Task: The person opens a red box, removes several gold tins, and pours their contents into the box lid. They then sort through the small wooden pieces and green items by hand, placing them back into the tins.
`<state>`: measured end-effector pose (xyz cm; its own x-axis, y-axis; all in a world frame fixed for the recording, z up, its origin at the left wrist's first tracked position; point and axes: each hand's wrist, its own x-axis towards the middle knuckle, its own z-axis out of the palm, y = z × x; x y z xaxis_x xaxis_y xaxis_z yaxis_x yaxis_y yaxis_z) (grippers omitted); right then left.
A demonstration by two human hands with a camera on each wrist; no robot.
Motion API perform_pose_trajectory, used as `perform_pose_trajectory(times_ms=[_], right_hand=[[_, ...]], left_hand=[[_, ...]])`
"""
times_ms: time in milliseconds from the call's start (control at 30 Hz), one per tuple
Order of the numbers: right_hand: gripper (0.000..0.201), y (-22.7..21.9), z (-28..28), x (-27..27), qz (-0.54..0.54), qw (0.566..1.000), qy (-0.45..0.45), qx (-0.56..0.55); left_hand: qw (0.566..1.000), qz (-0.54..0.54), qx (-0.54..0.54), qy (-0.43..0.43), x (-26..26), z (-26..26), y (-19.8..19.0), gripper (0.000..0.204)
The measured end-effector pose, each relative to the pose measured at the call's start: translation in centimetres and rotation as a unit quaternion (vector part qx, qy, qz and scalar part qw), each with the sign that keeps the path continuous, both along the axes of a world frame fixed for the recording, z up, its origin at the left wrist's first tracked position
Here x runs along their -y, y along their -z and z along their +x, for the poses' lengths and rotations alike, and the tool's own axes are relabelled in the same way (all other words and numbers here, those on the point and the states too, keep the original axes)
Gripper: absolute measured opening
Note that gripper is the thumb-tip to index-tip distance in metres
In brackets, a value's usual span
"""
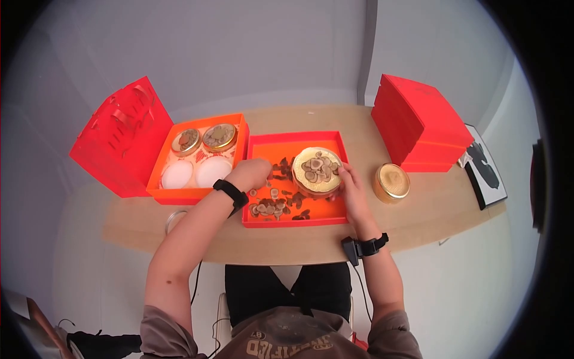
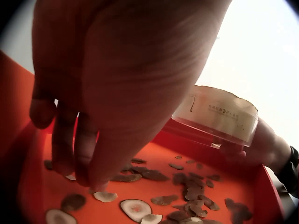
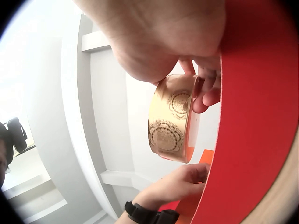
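My right hand holds a round, gold-patterned jar by its side, above the red-and-orange tray. Brown-rimmed dried slices are heaped on the jar's gold top, and its clear side with small print shows in the left wrist view. Over the tray's left side, my left hand reaches down, fingertips right at a pale slice; I cannot tell whether they pinch it. More loose slices are scattered across the tray floor.
An orange box with two slice-filled jars and two white round inserts stands left, beside a red gift bag. At right are a gold-topped jar, a red box and a framed picture.
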<state>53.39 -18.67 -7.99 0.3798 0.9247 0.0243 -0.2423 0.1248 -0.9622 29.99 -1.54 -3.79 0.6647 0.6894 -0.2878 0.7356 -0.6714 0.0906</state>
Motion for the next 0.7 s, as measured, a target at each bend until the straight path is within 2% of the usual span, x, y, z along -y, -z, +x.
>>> perform_pose_trajectory(times_ms=[67,133,267,333,467,533,700], right_hand=[[0.041,0.1,0.0,0.0,-0.001,1.000,0.001,0.000],[0.041,0.2,0.1,-0.1,0.006,1.000,-0.001,0.004],[0.041,0.3,0.1,0.0,0.006,1.000,-0.002,0.009],[0.041,0.3,0.2,0.0,0.005,1.000,-0.009,0.000],[0.041,0.5,0.2,-0.2,0.012,1.000,-0.014,-0.013],[0.041,0.4,0.2,-0.1,0.006,1.000,-0.006,-0.012],[0.041,0.3,0.1,0.0,0.009,1.000,-0.010,-0.010]], left_hand=[[1.000,-0.002,-0.006,0.009,0.2,0.3,0.0,0.025],[0.996,-0.079,-0.012,-0.034,1.1,0.8,-1.1,0.023],[0.996,-0.081,-0.015,-0.037,1.3,0.8,-1.3,0.025],[0.998,-0.052,-0.012,-0.029,1.2,0.7,-1.2,0.024],[0.997,-0.059,-0.003,-0.041,1.6,0.5,-1.2,0.023],[0.999,0.020,-0.032,-0.007,1.5,0.7,-0.6,0.024],[0.998,0.019,-0.056,-0.004,1.4,0.8,-0.4,0.022]])
